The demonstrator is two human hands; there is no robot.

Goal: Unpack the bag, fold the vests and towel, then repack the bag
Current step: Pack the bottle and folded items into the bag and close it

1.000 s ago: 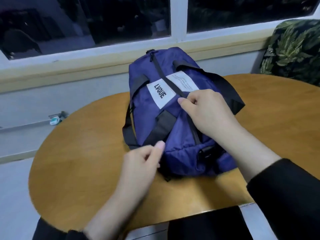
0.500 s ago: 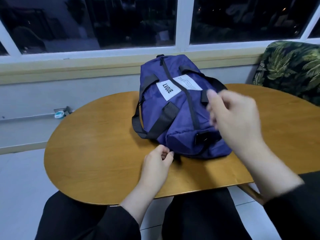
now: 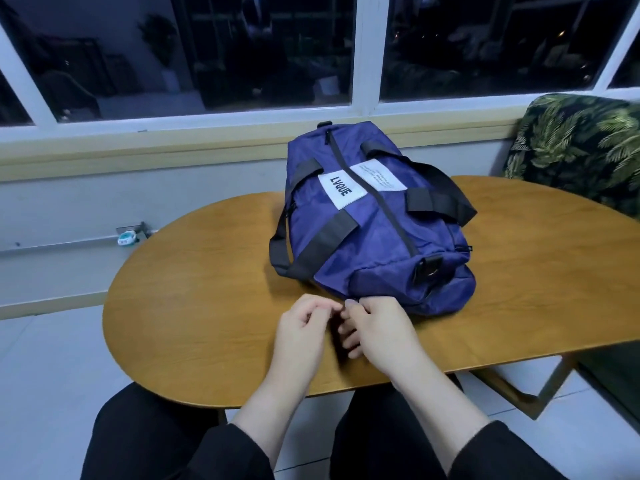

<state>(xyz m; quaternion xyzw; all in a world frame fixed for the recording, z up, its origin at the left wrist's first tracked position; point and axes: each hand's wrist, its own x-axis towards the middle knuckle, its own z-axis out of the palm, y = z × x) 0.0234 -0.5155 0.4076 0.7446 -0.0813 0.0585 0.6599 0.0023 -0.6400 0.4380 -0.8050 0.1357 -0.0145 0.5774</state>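
It looked like a room in a home, or perhaps a small lounge — a sitting corner by a window, seen at night. A rounded wooden table (image 3: 207,306) stood close to a wide white-framed window (image 3: 369,57) with dark panes, a pale sill running beneath it. To the right sat an upholstered seat (image 3: 575,147) covered in a green palm-leaf print — a domestic touch. The floor (image 3: 45,375) was laid with pale tiles, and a small wall fitting (image 3: 130,233) showed low on the plain wall.

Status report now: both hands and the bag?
Left hand curled, holding nothing visible. Right hand pinches near end of blue duffel bag. Top zipper closed. Nothing blocking.
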